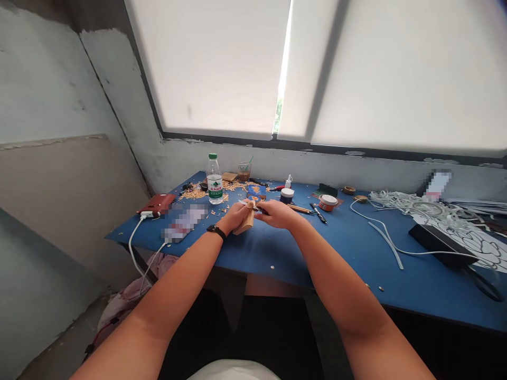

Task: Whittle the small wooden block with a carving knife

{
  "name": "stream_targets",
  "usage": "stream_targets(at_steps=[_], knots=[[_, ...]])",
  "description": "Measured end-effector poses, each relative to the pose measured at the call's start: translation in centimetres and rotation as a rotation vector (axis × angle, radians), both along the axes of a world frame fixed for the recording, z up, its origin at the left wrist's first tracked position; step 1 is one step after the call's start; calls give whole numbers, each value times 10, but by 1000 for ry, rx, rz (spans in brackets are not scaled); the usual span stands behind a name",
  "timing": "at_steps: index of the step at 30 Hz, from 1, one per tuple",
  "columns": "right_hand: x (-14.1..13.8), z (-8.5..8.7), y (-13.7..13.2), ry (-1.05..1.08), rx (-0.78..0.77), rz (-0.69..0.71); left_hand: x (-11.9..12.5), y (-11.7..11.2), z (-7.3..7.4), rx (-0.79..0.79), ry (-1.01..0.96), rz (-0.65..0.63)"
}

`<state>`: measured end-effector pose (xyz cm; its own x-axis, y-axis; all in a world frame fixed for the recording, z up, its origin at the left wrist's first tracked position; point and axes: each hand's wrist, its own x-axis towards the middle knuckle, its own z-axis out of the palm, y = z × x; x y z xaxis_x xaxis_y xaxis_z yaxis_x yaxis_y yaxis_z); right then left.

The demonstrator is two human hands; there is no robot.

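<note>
Above the blue table's front half, my left hand (236, 215) is closed around a pale piece of wood (244, 225), whose lower end sticks out below the fingers. My right hand (276, 214) is closed on the dark handle of a carving knife (260, 209). Its blade lies against the upper part of the wood, partly hidden by the fingers. Both hands are close together, with the wood between them. Just behind them lies a small blue item (256, 191) with shavings on it.
Wood shavings (194, 192) litter the back left around a water bottle (215, 184). A dark-lidded jar (287, 196), a white-lidded tub (328, 202) and a pen (319, 213) lie right of my hands. Farther right are white cords (390, 245) and a black case (441, 245).
</note>
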<state>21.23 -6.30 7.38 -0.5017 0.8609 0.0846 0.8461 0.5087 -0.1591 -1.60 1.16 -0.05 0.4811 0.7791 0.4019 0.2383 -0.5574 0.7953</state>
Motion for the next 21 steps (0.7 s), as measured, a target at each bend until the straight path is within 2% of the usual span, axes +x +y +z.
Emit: stream_targets(at_steps=[6, 12, 18, 21], knots=[[0, -2, 3, 33, -11, 2, -1, -4, 1, -105, -76, 9], [-6, 4, -4, -65, 0, -31, -5, -6, 1, -88, -64, 0], [-17, 8, -12, -170, 62, -127, -5, -4, -2, -96, -61, 8], [-21, 11, -15, -217, 71, -206, -3, -3, -3, -124, -69, 90]])
